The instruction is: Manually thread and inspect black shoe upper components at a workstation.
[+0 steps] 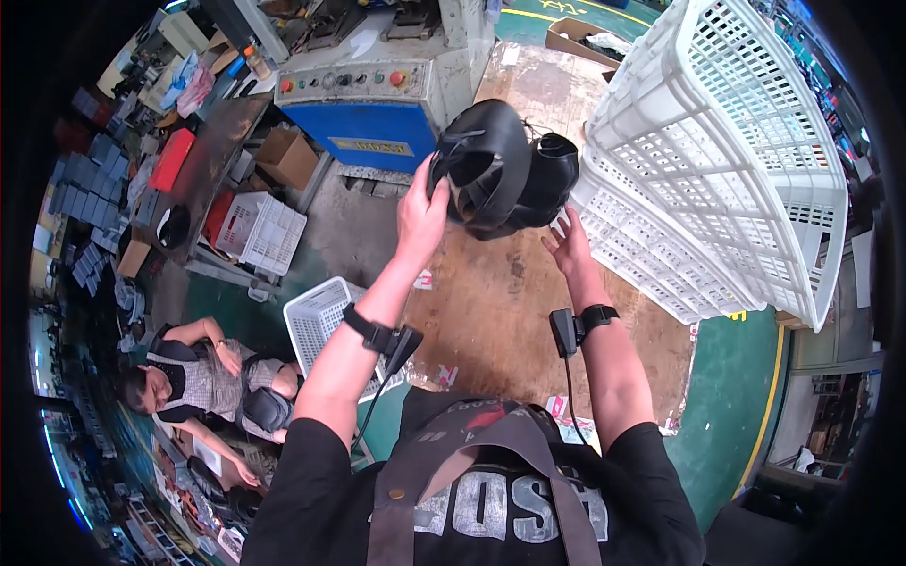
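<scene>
A bundle of shiny black, leather-like pieces [495,170] is in front of me, over a worn brown wooden tabletop. Curved loops and thin cord ends show in it; its exact kind is unclear. My left hand [422,215] grips the bundle's left side, thumb on top and the other fingers mostly hidden behind it. Close to its lower right edge is my right hand [570,245], fingers stretched and apart; contact there is hard to make out. A strap with a small black device [566,332] is on my right wrist, and a similar device [401,349] on my left.
Large white plastic crates [679,160] lean at the right of the tabletop [510,321]. A blue-fronted machine [363,127] with buttons stands at the far left. Below it are a white basket [321,316] and a seated person [222,377]. A cardboard box [576,42] sits at the back.
</scene>
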`<state>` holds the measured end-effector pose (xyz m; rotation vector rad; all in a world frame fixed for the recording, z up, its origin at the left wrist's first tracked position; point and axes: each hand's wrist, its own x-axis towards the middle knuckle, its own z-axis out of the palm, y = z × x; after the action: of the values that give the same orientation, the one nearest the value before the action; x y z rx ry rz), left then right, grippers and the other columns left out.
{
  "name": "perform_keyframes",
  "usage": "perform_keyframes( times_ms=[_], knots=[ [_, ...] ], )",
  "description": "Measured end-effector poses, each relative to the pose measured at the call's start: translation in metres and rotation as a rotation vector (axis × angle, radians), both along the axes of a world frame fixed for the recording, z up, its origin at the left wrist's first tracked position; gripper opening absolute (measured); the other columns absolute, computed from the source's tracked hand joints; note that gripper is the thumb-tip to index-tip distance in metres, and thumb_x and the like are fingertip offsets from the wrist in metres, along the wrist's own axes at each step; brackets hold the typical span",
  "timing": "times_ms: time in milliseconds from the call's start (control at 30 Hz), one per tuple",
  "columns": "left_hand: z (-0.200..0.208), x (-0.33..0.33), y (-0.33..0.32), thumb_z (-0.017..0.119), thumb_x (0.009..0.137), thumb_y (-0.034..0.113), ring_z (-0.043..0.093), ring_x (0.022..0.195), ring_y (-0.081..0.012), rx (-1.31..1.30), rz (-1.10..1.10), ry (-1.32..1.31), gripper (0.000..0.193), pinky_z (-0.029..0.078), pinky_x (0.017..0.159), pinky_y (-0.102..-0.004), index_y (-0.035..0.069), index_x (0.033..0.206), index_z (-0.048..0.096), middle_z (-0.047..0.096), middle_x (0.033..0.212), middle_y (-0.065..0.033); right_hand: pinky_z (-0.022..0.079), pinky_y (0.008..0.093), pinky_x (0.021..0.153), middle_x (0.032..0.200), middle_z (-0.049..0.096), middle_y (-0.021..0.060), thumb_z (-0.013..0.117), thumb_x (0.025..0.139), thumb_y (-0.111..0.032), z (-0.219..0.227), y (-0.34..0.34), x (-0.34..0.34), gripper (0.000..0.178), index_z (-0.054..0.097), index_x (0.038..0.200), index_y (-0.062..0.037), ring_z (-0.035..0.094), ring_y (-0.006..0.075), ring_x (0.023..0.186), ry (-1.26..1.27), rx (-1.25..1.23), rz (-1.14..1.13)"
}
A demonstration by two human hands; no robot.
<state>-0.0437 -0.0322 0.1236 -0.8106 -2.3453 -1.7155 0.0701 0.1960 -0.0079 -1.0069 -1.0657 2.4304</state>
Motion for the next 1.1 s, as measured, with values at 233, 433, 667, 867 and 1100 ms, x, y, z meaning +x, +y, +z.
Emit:
perform_keyframes(
  times_ms=[233, 433, 667, 867, 1100],
  knots=[
    [0.020, -0.039, 0.109, 0.056, 0.083, 0.024, 0.059, 0.061, -0.0244, -0.229, -0.023, 0.045, 0.044, 0.046, 0.061, -0.0357, 0.015, 0.126, 0.049, 0.060, 0.067, -0.0116, 0.028, 0.0531, 0.100, 0.150, 0.010, 0.0086, 0.061, 0.079, -0.052, 0.001, -0.002, -0.008, 0.084, 0.016, 0.143, -0.0237, 0.009, 0.0332, 0.137, -0.012, -0.106, -0.111],
    [-0.006, -0.032, 0.142, 0.050, 0.086, 0.022, 0.058, 0.088, -0.0376, -0.155, -0.262, 0.223, 0.037, 0.045, 0.078, -0.0438, 0.017, 0.123, 0.050, 0.060, 0.092, -0.0223, 0.031, 0.0505, 0.097, 0.148, 0.016, 0.0044, 0.057, 0.082, -0.052, 0.002, -0.008, -0.013, 0.072, 0.025, 0.140, -0.0228, 0.013, 0.0310, 0.135, -0.002, -0.030, -0.026],
    [0.002, -0.025, 0.134, 0.051, 0.088, 0.023, 0.050, 0.107, -0.0342, -0.341, -0.374, 0.494, 0.027, 0.040, 0.091, -0.0387, 0.005, 0.104, 0.063, 0.055, 0.109, -0.0170, 0.038, 0.0441, 0.089, 0.127, 0.039, -0.0011, 0.059, 0.086, -0.036, -0.001, -0.027, -0.025, 0.046, 0.042, 0.125, -0.0195, 0.031, 0.0222, 0.123, -0.066, 0.071, 0.030],
    [-0.022, -0.027, 0.134, 0.064, 0.077, 0.035, 0.045, 0.114, -0.0328, -0.550, -0.313, 0.467, 0.059, 0.037, 0.097, -0.0396, 0.009, 0.127, 0.047, 0.048, 0.121, -0.0184, 0.041, 0.0413, 0.085, 0.119, 0.049, -0.0017, 0.059, 0.087, -0.028, -0.009, -0.046, -0.033, 0.040, 0.046, 0.123, -0.0163, 0.040, 0.0139, 0.116, -0.044, 0.089, 0.020],
    [-0.029, -0.040, 0.133, 0.066, 0.076, 0.025, 0.050, 0.111, -0.0311, -0.611, -0.520, 0.409, 0.055, 0.041, 0.092, -0.0415, 0.012, 0.126, 0.047, 0.053, 0.118, -0.0119, 0.042, 0.0423, 0.087, 0.124, 0.047, 0.0039, 0.060, 0.085, -0.028, -0.009, -0.055, -0.029, 0.048, 0.042, 0.126, -0.0094, 0.040, 0.0188, 0.121, -0.089, 0.080, 0.048]
  ],
)
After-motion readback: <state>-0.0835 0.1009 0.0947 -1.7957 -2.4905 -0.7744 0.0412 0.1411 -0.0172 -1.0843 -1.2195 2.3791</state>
